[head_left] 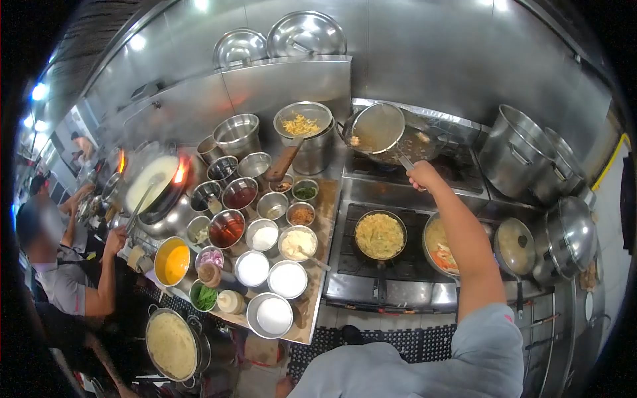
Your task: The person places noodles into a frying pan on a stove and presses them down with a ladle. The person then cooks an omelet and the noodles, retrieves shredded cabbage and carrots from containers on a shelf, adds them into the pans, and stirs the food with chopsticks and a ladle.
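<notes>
Nearest the camera is my own grey sleeve (488,345), above a black rubber mat (310,339). There's a bit of what looks like my left hand (285,386) at the bottom edge, but it's mostly cut off, so I can't tell what those fingers are up to.

Left of that is a busy counter (326,199): white powder (274,315), chopped greens (204,298), orange liquid (177,263) and red sauce (227,230), all in metal containers. To the right on the stove, yellow eggy-looking food (380,237) sits in a black pan, and my forearm crosses over a second pan with orange and yellow food (440,252).

Further out, my right hand (424,176) has its fingers wrapped round the handle of a round mesh strainer (378,126). The strainer is tilted over the left part of a wok (434,149) of brown liquid with golden bits; can't tell if the mesh dips in.

Over to the left, a co-worker's hand (116,240) grips a ladle (137,211) that reaches into pale liquid (149,182), flames (180,170) beside it. Way back, two shiny lids (306,32) lean on the wall.
</notes>
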`<state>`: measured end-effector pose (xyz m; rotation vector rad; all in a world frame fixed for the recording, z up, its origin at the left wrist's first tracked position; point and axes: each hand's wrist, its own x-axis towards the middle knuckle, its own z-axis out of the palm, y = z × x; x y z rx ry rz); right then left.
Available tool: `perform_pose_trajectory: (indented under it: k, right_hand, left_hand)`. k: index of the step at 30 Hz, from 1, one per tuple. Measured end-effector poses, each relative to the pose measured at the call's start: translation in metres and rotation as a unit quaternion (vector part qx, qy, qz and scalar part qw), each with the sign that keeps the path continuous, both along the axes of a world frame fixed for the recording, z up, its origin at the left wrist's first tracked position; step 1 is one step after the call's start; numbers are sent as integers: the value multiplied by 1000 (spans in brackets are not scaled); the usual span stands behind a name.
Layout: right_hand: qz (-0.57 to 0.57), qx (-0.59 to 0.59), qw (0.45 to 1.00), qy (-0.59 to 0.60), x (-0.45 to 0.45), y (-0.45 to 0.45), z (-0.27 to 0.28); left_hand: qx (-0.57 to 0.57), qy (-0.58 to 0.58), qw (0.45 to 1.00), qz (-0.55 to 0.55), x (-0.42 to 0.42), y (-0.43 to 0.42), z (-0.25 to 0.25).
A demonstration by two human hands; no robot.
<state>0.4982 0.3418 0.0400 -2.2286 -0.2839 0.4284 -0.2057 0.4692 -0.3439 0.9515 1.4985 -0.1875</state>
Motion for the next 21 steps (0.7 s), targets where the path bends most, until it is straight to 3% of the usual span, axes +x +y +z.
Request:
perform_pose_trajectory:
  k: [6, 21]
  right_hand:
    - [-25, 174, 974, 144, -15, -1, -5]
    - [-13, 171, 984, 52, -44, -43, -1]
  left_hand:
    - [-8, 17, 1000, 11, -10, -5, 0]
    - [-13, 7, 1000, 21, 0, 6, 3]
